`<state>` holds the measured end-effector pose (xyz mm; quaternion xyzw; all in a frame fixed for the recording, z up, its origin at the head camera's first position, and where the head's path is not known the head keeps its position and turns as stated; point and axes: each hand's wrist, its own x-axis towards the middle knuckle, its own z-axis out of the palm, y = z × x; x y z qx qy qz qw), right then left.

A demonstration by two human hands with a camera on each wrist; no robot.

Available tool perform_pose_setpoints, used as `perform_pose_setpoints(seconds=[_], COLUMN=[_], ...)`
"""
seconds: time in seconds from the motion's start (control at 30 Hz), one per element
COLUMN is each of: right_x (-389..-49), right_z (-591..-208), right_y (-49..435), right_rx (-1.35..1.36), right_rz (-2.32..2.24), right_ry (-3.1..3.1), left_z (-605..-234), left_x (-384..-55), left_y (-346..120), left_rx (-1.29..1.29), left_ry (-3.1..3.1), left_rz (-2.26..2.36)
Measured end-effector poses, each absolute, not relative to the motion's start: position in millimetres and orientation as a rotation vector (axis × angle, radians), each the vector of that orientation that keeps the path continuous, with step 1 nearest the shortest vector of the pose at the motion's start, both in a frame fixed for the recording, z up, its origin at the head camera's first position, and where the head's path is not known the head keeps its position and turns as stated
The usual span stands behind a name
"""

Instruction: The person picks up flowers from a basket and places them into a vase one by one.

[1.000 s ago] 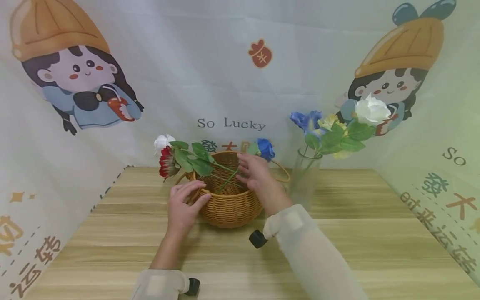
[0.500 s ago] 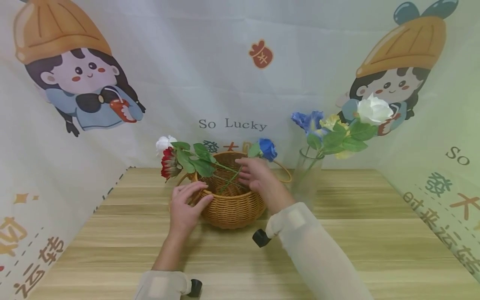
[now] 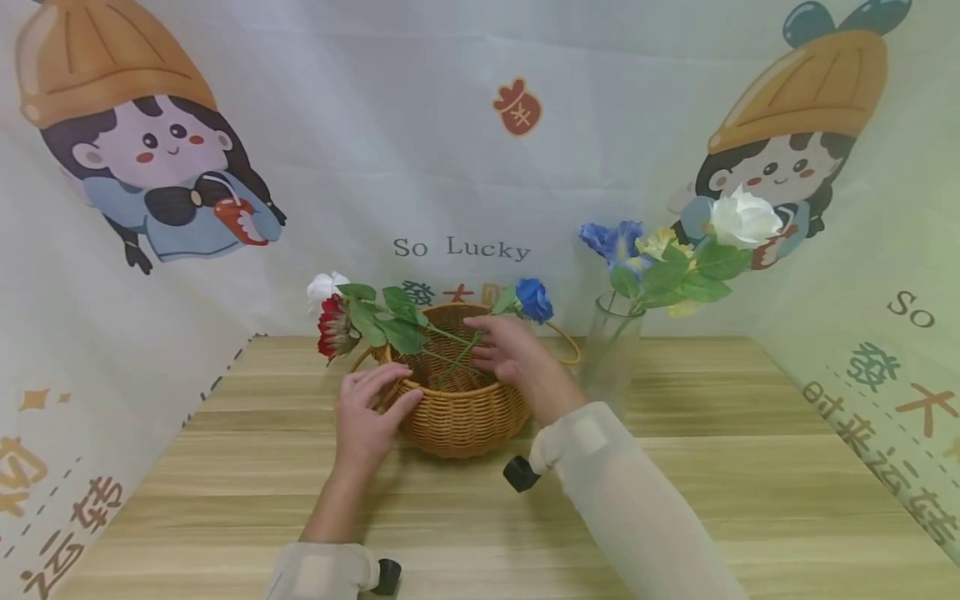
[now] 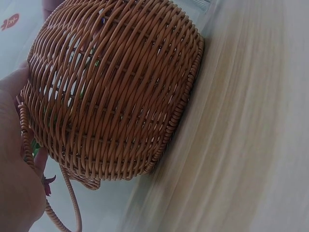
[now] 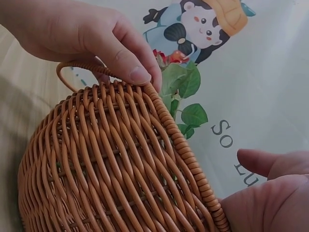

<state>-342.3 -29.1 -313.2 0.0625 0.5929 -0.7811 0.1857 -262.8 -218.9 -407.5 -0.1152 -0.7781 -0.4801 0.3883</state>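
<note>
A brown wicker basket (image 3: 461,427) stands mid-table. My left hand (image 3: 369,417) grips its left rim; in the right wrist view the thumb (image 5: 140,75) presses the outside while the fingers go behind the rim. A white flower (image 3: 326,289) and a red flower (image 3: 334,327) lean out over the left side, their green stems (image 3: 450,337) running into the basket. At the right rim, my right hand (image 3: 513,357) reaches over the opening with fingers loosely extended, near the stems and holding nothing visible. Behind it, a blue rose (image 3: 534,300) shows above the rim.
To the right of the basket stands a clear glass vase (image 3: 611,358) with a blue flower (image 3: 617,246), a yellow flower (image 3: 663,244) and a white rose (image 3: 744,218). A printed cloth backdrop (image 3: 360,125) closes off the back and sides of the wooden table (image 3: 697,492).
My right hand has shifted slightly left and down over the basket opening, uncovering a little more of the blue rose. The left hand keeps its hold on the rim.
</note>
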Motion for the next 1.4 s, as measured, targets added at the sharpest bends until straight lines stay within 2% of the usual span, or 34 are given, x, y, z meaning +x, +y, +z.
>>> perform_pose_setpoints(seconds=[0.67,1.4], right_x=[-347.3,-339.0], right_z=[-318.0,-323.4], right_y=[-25.9,-31.2], right_rx=[0.038,-0.085], right_rz=[-2.192,-2.454], right_ry=[1.557,1.685], left_z=[-407.1,-410.2], left_x=[-262.5,-265.4], left_y=[-218.8,-220.5], left_rx=[-0.281,-0.273], left_ry=[-1.994,-1.985], left_rz=[-1.239,-1.244])
